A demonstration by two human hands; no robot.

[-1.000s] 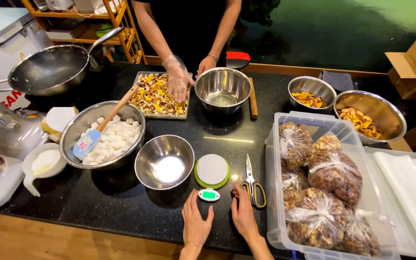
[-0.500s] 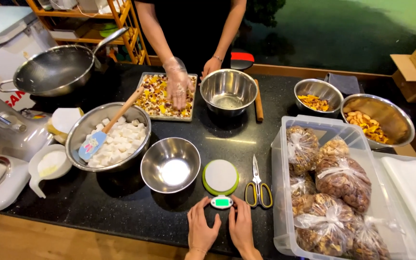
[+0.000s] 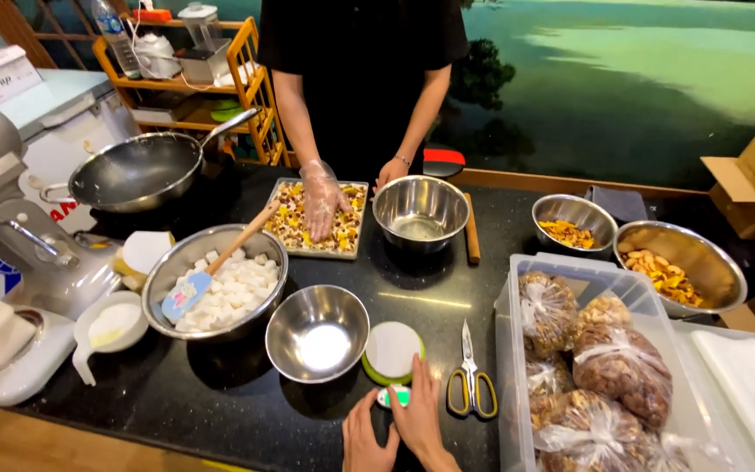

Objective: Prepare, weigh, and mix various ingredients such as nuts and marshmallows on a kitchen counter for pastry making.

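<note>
**Both hands at the small kitchen scale**

At the lower centre of the frame, a small round kitchen scale [image 3: 392,351] with a white top and green rim is seen on the dark surface [image 3: 220,411]; its display end is touched by the right hand [image 3: 419,411], fingers flat and closed on nothing; the left hand [image 3: 367,434] is laid just beside it, fingers loose and empty. An empty steel bowl [image 3: 317,333] is placed just left of the scale; yellow-handled scissors [image 3: 469,385] are lying just to its right. In the upper centre, a tray of mixed pieces [image 3: 347,240] is touched by another person's gloved hand [image 3: 321,199].
</note>
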